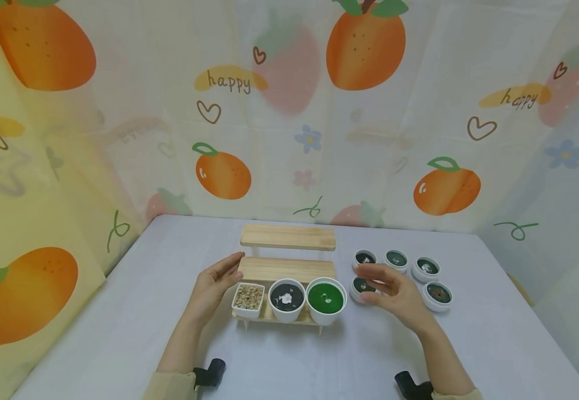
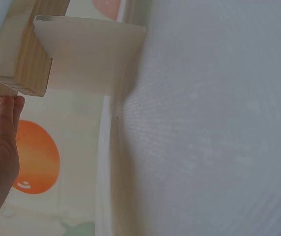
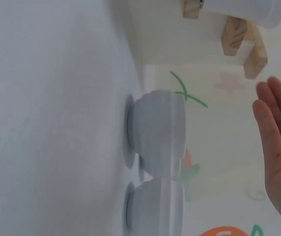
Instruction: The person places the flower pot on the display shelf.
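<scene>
Closest in, on the front step of the wooden stand, sit a square dish of tan granules, a dark-filled cup and a green-filled cup, side by side from its left to its right. That row looks settled; by my reading, the placing is partly done, since five round white pots can be counted on the white cloth to the stand's right, off its steps. Whether another pot hides behind the hand cannot be told. At the stand's left end, the left hand reaches up from the near side, its fingers extended and their tips against the end of the middle step, apparently steadying it rather than gripping. To the stand's right, the right hand hangs over the nearer pots, palm turned toward the stand, fingers released and nearly straight, with nothing held. Beyond them the stand's back step rises highest, and behind it hangs the fruit-printed curtain.
</scene>
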The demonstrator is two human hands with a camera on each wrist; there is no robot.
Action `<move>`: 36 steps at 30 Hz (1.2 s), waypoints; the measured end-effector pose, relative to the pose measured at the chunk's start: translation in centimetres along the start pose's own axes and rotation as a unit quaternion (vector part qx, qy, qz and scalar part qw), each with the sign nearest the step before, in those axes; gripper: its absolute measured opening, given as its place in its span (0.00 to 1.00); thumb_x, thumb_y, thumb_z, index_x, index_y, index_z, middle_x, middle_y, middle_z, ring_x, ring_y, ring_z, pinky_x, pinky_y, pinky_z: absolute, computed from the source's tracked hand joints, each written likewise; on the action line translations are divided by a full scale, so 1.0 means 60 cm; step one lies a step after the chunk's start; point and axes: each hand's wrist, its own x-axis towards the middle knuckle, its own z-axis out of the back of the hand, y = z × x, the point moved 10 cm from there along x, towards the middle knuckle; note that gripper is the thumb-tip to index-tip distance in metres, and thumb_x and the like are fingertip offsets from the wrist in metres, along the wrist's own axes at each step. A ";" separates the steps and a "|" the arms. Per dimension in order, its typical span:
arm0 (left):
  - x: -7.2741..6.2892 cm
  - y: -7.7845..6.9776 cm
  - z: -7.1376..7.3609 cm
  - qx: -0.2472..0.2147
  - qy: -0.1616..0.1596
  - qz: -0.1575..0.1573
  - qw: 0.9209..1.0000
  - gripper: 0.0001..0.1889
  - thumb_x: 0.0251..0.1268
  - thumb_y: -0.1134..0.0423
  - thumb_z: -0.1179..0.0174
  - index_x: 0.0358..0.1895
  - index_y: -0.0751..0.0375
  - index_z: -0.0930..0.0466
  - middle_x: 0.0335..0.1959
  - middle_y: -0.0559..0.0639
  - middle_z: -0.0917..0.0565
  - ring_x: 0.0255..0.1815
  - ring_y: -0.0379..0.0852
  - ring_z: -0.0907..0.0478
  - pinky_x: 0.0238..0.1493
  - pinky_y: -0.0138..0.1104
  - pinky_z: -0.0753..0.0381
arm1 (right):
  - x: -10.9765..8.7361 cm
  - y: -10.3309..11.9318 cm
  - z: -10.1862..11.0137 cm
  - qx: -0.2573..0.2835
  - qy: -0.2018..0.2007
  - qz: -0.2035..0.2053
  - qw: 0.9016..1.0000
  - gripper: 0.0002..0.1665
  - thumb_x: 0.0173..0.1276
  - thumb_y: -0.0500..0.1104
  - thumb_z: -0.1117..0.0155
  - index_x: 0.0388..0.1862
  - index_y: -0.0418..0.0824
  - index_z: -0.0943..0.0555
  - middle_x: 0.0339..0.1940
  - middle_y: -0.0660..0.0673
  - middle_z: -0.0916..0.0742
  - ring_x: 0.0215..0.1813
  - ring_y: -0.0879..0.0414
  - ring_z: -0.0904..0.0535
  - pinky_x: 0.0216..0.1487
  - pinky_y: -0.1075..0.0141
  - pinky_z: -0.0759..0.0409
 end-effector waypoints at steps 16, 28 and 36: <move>-0.001 0.001 0.000 -0.003 -0.001 -0.001 1.000 0.31 0.68 0.63 0.38 0.72 0.65 0.36 0.75 0.59 0.33 0.59 0.21 0.26 0.62 0.18 0.24 | -0.038 -0.040 0.124 0.042 -0.155 -0.031 0.987 0.24 0.63 0.29 0.33 0.58 0.24 0.25 0.48 0.62 0.12 0.52 0.70 0.17 0.51 0.82 0.18; -0.002 -0.002 0.000 -0.005 0.000 -0.006 1.000 0.31 0.68 0.63 0.38 0.72 0.65 0.36 0.75 0.59 0.33 0.60 0.21 0.26 0.62 0.18 0.25 | -0.074 -0.065 0.196 0.064 -0.222 -0.035 0.972 0.23 0.63 0.28 0.34 0.58 0.28 0.23 0.46 0.62 0.11 0.50 0.70 0.16 0.48 0.83 0.18; -0.002 -0.001 0.001 -0.004 0.000 -0.005 1.000 0.31 0.68 0.63 0.38 0.72 0.65 0.36 0.75 0.60 0.33 0.60 0.21 0.26 0.62 0.18 0.25 | -0.094 -0.093 0.225 0.041 -0.254 -0.073 0.964 0.25 0.61 0.29 0.31 0.58 0.34 0.21 0.45 0.66 0.12 0.49 0.75 0.18 0.51 0.88 0.22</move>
